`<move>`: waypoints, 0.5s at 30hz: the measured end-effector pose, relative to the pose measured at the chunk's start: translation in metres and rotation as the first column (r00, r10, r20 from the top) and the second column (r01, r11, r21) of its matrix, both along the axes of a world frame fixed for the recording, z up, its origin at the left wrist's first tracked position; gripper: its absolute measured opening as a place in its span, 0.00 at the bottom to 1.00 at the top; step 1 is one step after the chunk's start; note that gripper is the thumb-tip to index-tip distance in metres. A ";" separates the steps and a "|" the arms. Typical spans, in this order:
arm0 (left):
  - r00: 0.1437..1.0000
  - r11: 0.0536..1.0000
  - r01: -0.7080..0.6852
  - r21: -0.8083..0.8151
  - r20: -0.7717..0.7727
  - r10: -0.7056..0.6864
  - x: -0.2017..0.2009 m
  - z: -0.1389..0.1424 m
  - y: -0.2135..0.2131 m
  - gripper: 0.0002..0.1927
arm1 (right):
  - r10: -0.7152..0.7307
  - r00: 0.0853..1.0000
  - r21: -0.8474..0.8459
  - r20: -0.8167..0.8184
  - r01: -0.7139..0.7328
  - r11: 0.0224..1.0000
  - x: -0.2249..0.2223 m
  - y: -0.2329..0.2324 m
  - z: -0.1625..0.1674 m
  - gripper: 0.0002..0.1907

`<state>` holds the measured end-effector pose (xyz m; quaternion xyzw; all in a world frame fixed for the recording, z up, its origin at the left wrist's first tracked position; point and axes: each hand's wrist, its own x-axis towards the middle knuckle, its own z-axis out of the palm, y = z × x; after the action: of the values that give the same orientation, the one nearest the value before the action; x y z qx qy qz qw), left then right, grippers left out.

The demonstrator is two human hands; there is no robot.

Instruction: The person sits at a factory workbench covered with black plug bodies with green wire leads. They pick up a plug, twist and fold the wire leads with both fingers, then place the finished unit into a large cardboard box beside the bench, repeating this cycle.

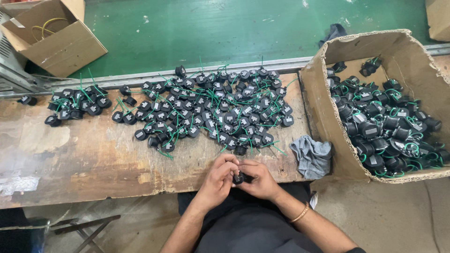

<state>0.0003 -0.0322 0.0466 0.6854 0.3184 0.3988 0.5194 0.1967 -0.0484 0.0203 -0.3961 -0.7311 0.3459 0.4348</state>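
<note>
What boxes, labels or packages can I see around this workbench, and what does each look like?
Large cardboard box: right of the bench, open, brown, torn rim, full of small black parts with green wires.
Small cardboard box: top left on the green floor, open, brown, yellow wire coiled inside.
Pale labels: small light rectangles on the black parts.
No screens or signs.

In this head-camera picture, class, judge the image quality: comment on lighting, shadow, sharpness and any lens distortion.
Head view: soft, even light with no hard shadows; a faint sheen on the green floor; the pile of black parts is sharp; the left hand and right hand look slightly soft; the bench edge bows, showing wide-angle distortion.
</note>
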 end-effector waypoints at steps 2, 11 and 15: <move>0.997 0.984 -0.038 -0.173 0.054 0.047 0.000 -0.003 0.006 0.07 | -0.018 0.999 0.040 -0.037 0.020 0.999 0.001 0.001 0.002 0.15; 0.688 0.551 -0.484 0.680 -0.093 0.720 -0.030 0.015 0.082 0.16 | 0.023 0.997 0.082 -0.075 -0.017 0.997 0.001 0.004 0.008 0.14; 0.845 0.641 -0.393 0.660 -0.015 0.534 -0.011 0.017 0.065 0.14 | 0.099 0.991 0.009 -0.095 -0.099 0.995 0.003 0.003 0.010 0.14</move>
<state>-0.0109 0.0327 0.0636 0.7512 0.3834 0.5278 0.1003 0.1994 -0.0456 0.0306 -0.3414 -0.7291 0.3837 0.4523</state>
